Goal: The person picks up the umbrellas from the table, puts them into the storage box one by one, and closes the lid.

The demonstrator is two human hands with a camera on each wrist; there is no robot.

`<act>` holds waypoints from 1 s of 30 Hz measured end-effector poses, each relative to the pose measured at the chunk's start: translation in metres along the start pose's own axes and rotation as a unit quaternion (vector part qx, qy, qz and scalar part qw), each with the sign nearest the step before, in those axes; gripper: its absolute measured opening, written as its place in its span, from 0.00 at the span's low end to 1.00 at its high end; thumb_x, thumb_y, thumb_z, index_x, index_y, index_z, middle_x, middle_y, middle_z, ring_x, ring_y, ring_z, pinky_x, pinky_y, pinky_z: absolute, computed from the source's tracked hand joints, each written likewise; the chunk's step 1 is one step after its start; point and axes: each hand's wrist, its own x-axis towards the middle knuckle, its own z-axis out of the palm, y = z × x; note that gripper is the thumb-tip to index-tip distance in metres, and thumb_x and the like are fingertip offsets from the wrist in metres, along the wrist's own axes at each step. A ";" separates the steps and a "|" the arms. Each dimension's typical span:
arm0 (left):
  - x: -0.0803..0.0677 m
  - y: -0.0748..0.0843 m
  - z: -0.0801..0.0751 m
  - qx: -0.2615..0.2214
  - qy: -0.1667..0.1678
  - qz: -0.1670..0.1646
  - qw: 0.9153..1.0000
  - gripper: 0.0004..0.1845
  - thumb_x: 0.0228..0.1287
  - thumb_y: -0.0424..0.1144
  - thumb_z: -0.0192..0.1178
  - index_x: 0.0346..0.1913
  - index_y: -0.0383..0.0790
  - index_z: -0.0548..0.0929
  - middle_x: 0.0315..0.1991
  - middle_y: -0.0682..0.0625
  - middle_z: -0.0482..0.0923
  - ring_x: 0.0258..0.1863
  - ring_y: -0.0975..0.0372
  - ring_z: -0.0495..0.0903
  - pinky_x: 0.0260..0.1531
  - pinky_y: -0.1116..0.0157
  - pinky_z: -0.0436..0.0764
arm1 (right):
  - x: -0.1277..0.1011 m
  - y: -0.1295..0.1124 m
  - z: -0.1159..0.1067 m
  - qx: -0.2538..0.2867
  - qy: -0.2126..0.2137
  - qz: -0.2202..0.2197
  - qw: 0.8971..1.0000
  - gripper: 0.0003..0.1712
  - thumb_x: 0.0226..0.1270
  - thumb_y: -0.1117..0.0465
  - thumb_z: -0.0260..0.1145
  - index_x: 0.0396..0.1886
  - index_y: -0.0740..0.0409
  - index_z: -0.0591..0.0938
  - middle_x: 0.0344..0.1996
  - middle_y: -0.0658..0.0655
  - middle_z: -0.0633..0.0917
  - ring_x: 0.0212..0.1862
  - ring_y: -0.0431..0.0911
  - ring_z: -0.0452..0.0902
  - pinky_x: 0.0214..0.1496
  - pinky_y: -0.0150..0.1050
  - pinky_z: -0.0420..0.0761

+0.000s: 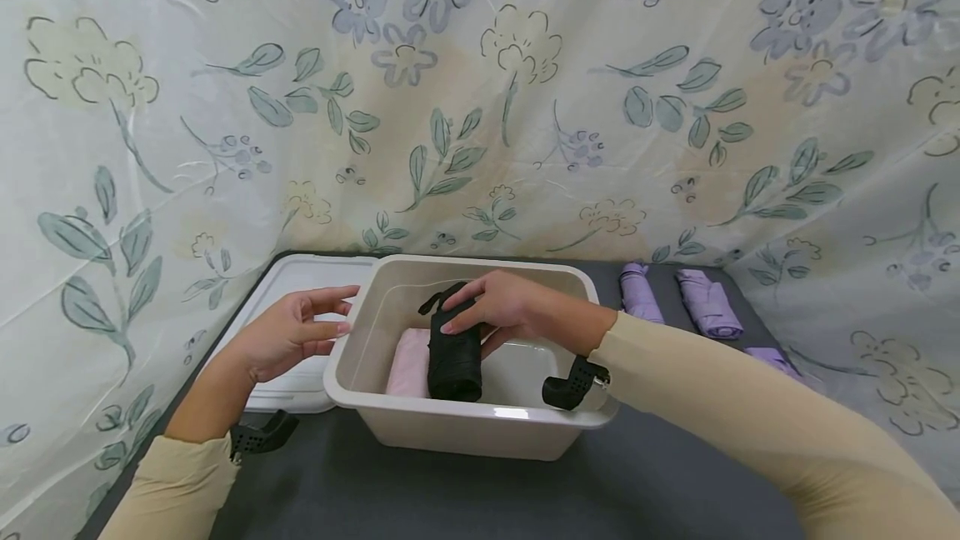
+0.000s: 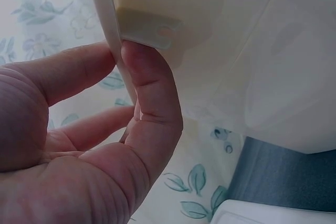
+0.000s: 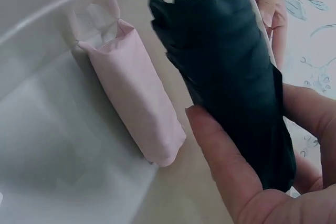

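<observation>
The right hand [image 1: 498, 307] reaches in from the right, its fingers curved around the black bundle [image 1: 454, 367], within the opening of the beige bin [image 1: 465, 433]; left hand [image 1: 288, 332] pinches the bin's left edge.

A floral-print sheet [image 1: 465, 182] hangs behind the dark grey table [image 1: 480, 498] and along both its sides. A white lid [image 1: 300, 377] lies flat at the left, three rolled purple bundles [image 1: 708, 305] at the right.

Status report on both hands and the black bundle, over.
Right hand grips black bundle over bin. Left hand holds bin's rim. Pink bundle lies in bin; no obstruction visible.
</observation>
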 end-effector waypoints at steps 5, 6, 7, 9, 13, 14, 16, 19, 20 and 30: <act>0.001 0.000 -0.001 -0.005 -0.006 0.000 1.000 0.38 0.72 0.33 0.63 0.79 0.32 0.59 0.56 0.49 0.76 0.53 0.62 0.83 0.52 0.62 0.86 | 0.010 0.001 0.003 -0.003 -0.024 0.012 1.000 0.26 0.62 0.66 0.76 0.61 0.55 0.84 0.55 0.63 0.84 0.46 0.56 0.88 0.44 0.53 0.89; 0.001 0.000 -0.001 -0.005 -0.007 0.000 1.000 0.38 0.72 0.33 0.63 0.79 0.32 0.59 0.56 0.49 0.76 0.53 0.62 0.83 0.52 0.61 0.86 | 0.012 0.001 0.004 -0.003 -0.026 0.014 1.000 0.26 0.62 0.67 0.76 0.61 0.56 0.84 0.55 0.63 0.83 0.46 0.56 0.88 0.44 0.54 0.89; 0.000 0.000 -0.001 -0.005 -0.007 0.000 1.000 0.38 0.72 0.33 0.63 0.79 0.32 0.59 0.56 0.49 0.76 0.53 0.62 0.83 0.52 0.61 0.86 | 0.015 0.001 0.005 -0.003 -0.028 0.015 0.999 0.26 0.62 0.67 0.76 0.61 0.56 0.84 0.55 0.63 0.83 0.46 0.56 0.88 0.44 0.54 0.89; 0.000 0.000 -0.001 -0.003 -0.007 -0.001 1.000 0.38 0.72 0.33 0.62 0.79 0.32 0.58 0.56 0.49 0.76 0.52 0.63 0.83 0.52 0.61 0.86 | 0.018 0.001 0.006 -0.005 -0.028 0.016 0.999 0.25 0.61 0.67 0.76 0.60 0.56 0.84 0.56 0.64 0.82 0.45 0.57 0.88 0.44 0.54 0.89; 0.000 0.000 -0.002 0.000 -0.009 0.003 1.000 0.37 0.72 0.33 0.62 0.79 0.31 0.58 0.56 0.48 0.75 0.51 0.63 0.83 0.52 0.62 0.86 | 0.025 0.000 0.008 -0.007 -0.019 0.016 1.000 0.24 0.60 0.66 0.77 0.58 0.56 0.86 0.57 0.64 0.81 0.42 0.57 0.88 0.43 0.53 0.89; 0.000 0.000 -0.002 0.001 -0.010 0.003 1.000 0.38 0.72 0.33 0.62 0.79 0.31 0.58 0.56 0.47 0.75 0.52 0.63 0.83 0.52 0.62 0.86 | 0.026 0.000 0.008 -0.009 -0.016 0.018 1.000 0.24 0.60 0.66 0.77 0.57 0.56 0.86 0.57 0.64 0.81 0.42 0.57 0.88 0.43 0.53 0.89; 0.000 0.000 -0.002 0.001 -0.012 0.003 1.000 0.38 0.72 0.33 0.62 0.79 0.31 0.58 0.57 0.48 0.75 0.52 0.63 0.83 0.52 0.62 0.86 | 0.029 0.001 0.009 -0.013 -0.014 0.020 1.000 0.24 0.59 0.66 0.78 0.57 0.56 0.86 0.56 0.64 0.81 0.42 0.56 0.88 0.43 0.52 0.89; 0.000 0.001 -0.003 0.001 -0.012 0.003 1.000 0.38 0.73 0.33 0.62 0.79 0.31 0.57 0.58 0.48 0.75 0.53 0.63 0.84 0.52 0.62 0.86 | 0.033 0.003 0.012 -0.024 -0.011 0.021 0.999 0.24 0.57 0.66 0.79 0.56 0.56 0.87 0.56 0.63 0.81 0.42 0.55 0.87 0.42 0.51 0.90; -0.001 0.001 -0.003 0.002 -0.011 0.003 1.000 0.38 0.73 0.33 0.62 0.79 0.31 0.57 0.58 0.49 0.75 0.53 0.63 0.84 0.52 0.62 0.86 | 0.034 0.003 0.013 -0.025 -0.011 0.022 0.999 0.24 0.57 0.66 0.79 0.56 0.56 0.87 0.55 0.63 0.81 0.43 0.55 0.87 0.42 0.51 0.90; 0.001 0.002 -0.002 0.002 -0.013 0.007 1.000 0.38 0.73 0.33 0.61 0.79 0.29 0.57 0.61 0.53 0.75 0.54 0.63 0.83 0.53 0.63 0.86 | 0.048 0.019 0.022 -0.026 0.003 0.013 1.000 0.25 0.57 0.68 0.78 0.57 0.61 0.86 0.51 0.63 0.82 0.42 0.55 0.86 0.42 0.52 0.89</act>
